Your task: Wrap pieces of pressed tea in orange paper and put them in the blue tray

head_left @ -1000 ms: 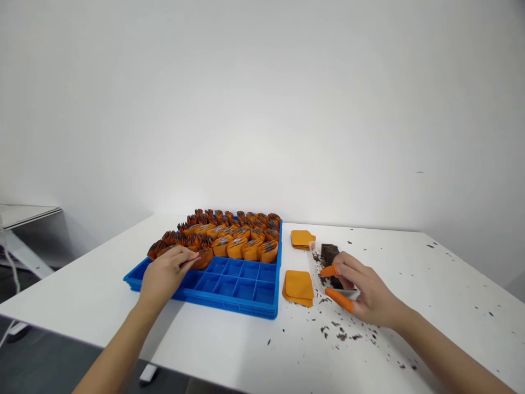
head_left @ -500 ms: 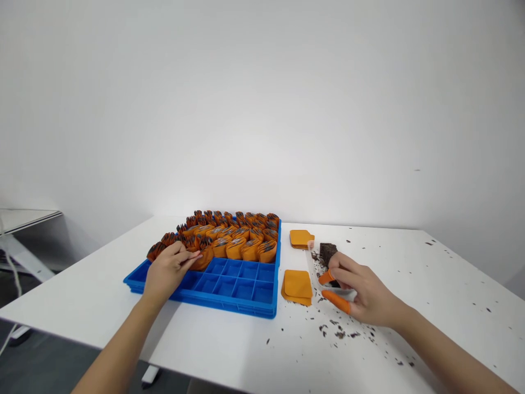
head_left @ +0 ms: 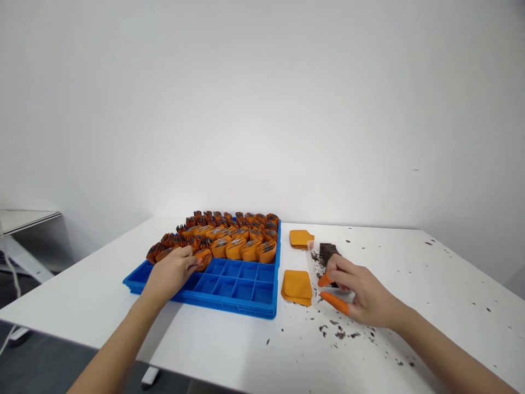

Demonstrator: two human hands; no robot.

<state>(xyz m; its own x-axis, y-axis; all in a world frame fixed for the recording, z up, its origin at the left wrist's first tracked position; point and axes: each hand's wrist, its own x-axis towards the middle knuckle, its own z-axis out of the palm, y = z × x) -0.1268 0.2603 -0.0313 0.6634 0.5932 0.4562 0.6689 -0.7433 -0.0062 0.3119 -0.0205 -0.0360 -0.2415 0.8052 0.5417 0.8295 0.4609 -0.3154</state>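
A blue compartment tray (head_left: 229, 306) lies on the white table (head_left: 229, 345). Its far rows hold several orange wrapped packets (head_left: 233, 238); the near cells show bare blue. My left hand (head_left: 170, 273) rests over the tray's left side, fingers curled against an orange packet (head_left: 203, 258) at the edge of the filled rows. My right hand (head_left: 361, 295), with orange finger cots on thumb and forefinger, pinches at a clear bag (head_left: 324, 273) holding a dark brown block (head_left: 328, 254).
Two small stacks of orange sheets lie right of the tray, the near stack (head_left: 297, 285) and the far stack (head_left: 301, 238). Dark crumbs (head_left: 340, 332) are scattered over the table's right half. A grey side table (head_left: 24, 219) stands at far left.
My left hand has pushed the packet down among the filled rows and curled tighter. My right hand has shifted slightly toward the near edge, still at the bag.
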